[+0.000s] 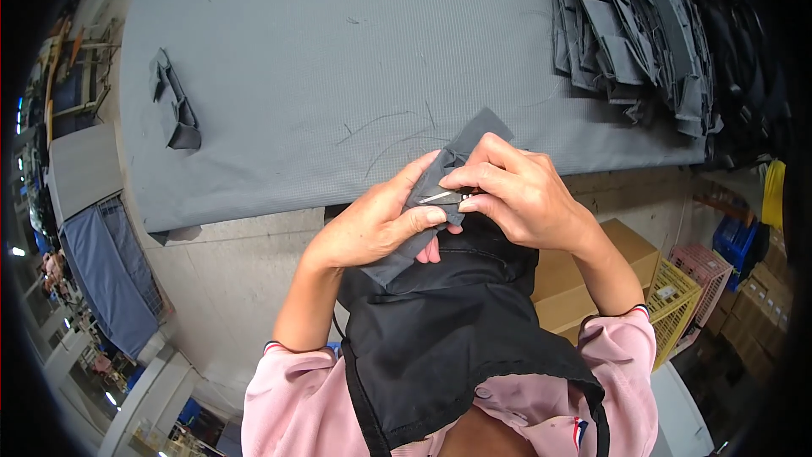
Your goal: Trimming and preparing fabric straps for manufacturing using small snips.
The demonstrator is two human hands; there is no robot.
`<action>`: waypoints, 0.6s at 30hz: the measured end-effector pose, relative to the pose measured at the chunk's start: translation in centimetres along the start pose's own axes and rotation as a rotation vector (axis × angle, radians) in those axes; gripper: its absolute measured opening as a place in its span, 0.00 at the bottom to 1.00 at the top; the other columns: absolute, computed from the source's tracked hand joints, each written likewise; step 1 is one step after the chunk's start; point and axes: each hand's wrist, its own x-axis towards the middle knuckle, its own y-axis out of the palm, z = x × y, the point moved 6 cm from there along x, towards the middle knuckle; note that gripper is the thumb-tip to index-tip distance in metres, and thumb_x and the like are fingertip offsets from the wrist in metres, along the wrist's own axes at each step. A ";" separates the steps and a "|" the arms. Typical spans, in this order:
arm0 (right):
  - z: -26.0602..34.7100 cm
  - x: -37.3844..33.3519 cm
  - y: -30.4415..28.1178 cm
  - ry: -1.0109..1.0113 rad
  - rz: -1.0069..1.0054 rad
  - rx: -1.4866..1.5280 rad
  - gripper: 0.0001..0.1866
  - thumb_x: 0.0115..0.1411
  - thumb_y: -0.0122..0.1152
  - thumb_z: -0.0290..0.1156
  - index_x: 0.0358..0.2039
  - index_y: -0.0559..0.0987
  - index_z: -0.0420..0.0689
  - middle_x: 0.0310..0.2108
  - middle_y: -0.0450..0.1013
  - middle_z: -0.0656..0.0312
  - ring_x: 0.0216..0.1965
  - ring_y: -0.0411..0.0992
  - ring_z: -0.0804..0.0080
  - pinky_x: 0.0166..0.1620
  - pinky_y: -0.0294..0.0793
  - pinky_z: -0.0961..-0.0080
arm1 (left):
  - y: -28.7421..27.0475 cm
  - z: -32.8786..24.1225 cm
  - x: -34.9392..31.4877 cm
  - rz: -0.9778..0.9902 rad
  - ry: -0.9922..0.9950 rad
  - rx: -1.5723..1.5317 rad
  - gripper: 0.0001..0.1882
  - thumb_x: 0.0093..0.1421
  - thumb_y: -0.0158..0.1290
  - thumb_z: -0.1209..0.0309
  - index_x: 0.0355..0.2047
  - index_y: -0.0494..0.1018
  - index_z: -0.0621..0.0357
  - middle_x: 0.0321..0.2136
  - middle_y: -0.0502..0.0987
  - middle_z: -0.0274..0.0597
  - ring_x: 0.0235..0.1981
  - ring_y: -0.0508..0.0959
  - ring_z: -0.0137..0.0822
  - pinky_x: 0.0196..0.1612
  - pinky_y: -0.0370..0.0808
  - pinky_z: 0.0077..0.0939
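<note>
My left hand (376, 218) grips a dark grey fabric strip (486, 129), thumb on top and fingertips showing beneath it. The strip runs slantwise between both hands, just off the near edge of the table. Pinched in my right hand (529, 195) is a small tool with a slim shiny blade (437, 197). That blade lies against the fabric close to my left thumb. Most of the tool's handle is hidden by my fingers, so its exact kind cannot be made out.
Grey sheeting covers the table (338, 76), with loose threads (381, 131) on it. One folded fabric piece (176, 106) lies at the left. A stack of grey fabric pieces (630, 30) fills the far right. Cardboard (584, 279) and a yellow crate (672, 300) stand below right.
</note>
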 end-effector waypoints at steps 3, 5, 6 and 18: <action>0.1 -0.2 0.2 -0.018 -0.018 -0.034 0.11 0.47 0.62 0.27 0.34 0.76 0.44 0.26 0.65 0.61 0.22 0.69 0.64 0.24 0.68 0.71 | 0.0 0.4 0.1 0.010 -0.005 0.016 0.33 0.63 0.48 0.68 0.62 0.46 0.68 0.48 0.69 0.48 0.40 0.77 0.34 0.46 0.72 0.27; 0.3 -0.5 0.4 -0.052 -0.039 -0.102 0.11 0.48 0.62 0.27 0.34 0.76 0.43 0.26 0.66 0.61 0.22 0.69 0.65 0.24 0.68 0.70 | 0.2 0.7 0.1 0.021 0.002 -0.022 0.33 0.63 0.47 0.68 0.62 0.46 0.68 0.45 0.71 0.48 0.37 0.78 0.35 0.44 0.74 0.28; 0.4 -0.6 0.4 -0.051 -0.040 -0.104 0.11 0.48 0.62 0.27 0.34 0.76 0.43 0.26 0.66 0.61 0.22 0.69 0.65 0.24 0.68 0.70 | 0.2 0.7 0.1 0.003 -0.005 -0.025 0.32 0.63 0.47 0.69 0.62 0.46 0.68 0.42 0.72 0.48 0.34 0.78 0.34 0.40 0.75 0.28; 1.2 -2.7 -1.7 0.146 -0.471 0.014 0.12 0.47 0.62 0.18 0.34 0.78 0.38 0.25 0.67 0.60 0.22 0.70 0.70 0.25 0.70 0.77 | 0.1 0.0 0.6 -0.185 0.038 -0.364 0.26 0.62 0.47 0.70 0.57 0.52 0.65 0.36 0.74 0.52 0.27 0.78 0.36 0.31 0.76 0.26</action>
